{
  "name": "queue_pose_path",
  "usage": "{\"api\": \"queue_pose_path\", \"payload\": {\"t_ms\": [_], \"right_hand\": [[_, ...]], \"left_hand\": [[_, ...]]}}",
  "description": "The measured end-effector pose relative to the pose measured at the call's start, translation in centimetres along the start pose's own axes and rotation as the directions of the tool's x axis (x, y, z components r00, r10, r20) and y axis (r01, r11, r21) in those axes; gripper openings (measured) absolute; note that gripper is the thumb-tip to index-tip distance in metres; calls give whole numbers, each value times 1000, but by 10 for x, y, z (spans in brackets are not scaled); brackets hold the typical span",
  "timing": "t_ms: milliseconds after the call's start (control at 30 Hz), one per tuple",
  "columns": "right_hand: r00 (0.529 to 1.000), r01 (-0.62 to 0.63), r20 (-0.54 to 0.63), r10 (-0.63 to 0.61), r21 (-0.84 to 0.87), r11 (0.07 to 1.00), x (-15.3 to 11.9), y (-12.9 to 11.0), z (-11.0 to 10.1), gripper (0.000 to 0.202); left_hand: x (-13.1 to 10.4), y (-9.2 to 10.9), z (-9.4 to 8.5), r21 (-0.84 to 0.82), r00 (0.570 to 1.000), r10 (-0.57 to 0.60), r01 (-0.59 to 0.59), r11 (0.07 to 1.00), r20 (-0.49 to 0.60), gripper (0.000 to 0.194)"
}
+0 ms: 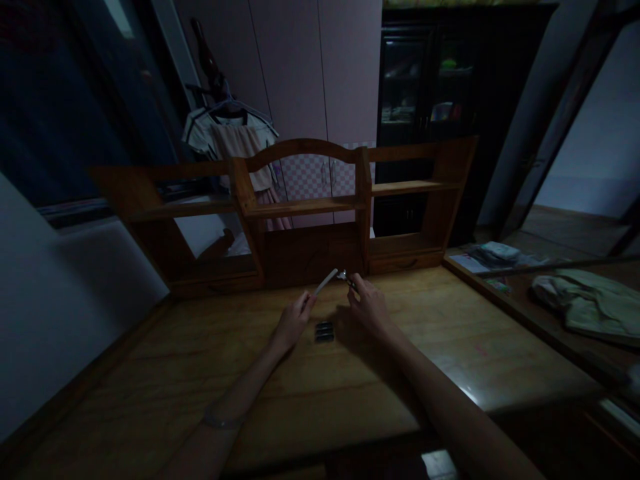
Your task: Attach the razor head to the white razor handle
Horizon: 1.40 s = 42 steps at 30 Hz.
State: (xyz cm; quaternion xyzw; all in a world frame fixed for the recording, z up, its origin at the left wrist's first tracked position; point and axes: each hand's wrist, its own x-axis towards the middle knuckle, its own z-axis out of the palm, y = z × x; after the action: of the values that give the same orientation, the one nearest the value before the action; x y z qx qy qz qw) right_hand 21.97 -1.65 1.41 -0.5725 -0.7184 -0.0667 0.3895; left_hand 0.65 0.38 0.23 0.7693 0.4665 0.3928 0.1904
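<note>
My left hand (294,320) is closed around the lower end of a thin pale strip (327,281), which slants up to the right. My right hand (369,300) grips a small tool (343,275) with a shiny metal head and a dark handle; its exact kind is too dim to tell. The metal head is close to the strip's upper tip; whether they touch I cannot make out. On the desk (225,360), between and below both hands, lie three small dark rectangular pieces (324,331) in a stack-like row.
A wooden shelf unit (305,209) stands along the desk's back edge. At the right, a pale cloth bag or garment (590,303) and plastic-wrapped items (500,252) lie on a lower surface. Clothes (235,133) hang behind the shelf. A white wall (65,300) borders the left side.
</note>
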Motion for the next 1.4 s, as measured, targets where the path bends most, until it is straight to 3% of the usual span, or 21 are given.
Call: {"api": "queue_pose_path", "payload": {"t_ms": [333, 567, 800, 1067, 1400], "right_hand": [[999, -9, 47, 10, -24, 1000, -1, -1, -2, 23], [1000, -2, 26, 2, -10, 1000, -1, -2, -3, 24], [999, -14, 46, 14, -11, 1000, -1, -3, -4, 23], [999, -6, 38, 6, -5, 1000, 0, -3, -4, 21], [1000, 2, 26, -3, 2, 1000, -1, -1, -2, 21]], "left_hand": [[-3, 8, 1, -14, 999, 29, -28, 1000, 37, 34], [0, 1, -2, 4, 999, -27, 27, 1000, -45, 32], [-3, 7, 0, -28, 1000, 18, -18, 999, -4, 31], [-1, 4, -1, -3, 999, -30, 30, 1000, -24, 34], [-3, 5, 5, -23, 998, 32, -31, 999, 62, 35]]}}
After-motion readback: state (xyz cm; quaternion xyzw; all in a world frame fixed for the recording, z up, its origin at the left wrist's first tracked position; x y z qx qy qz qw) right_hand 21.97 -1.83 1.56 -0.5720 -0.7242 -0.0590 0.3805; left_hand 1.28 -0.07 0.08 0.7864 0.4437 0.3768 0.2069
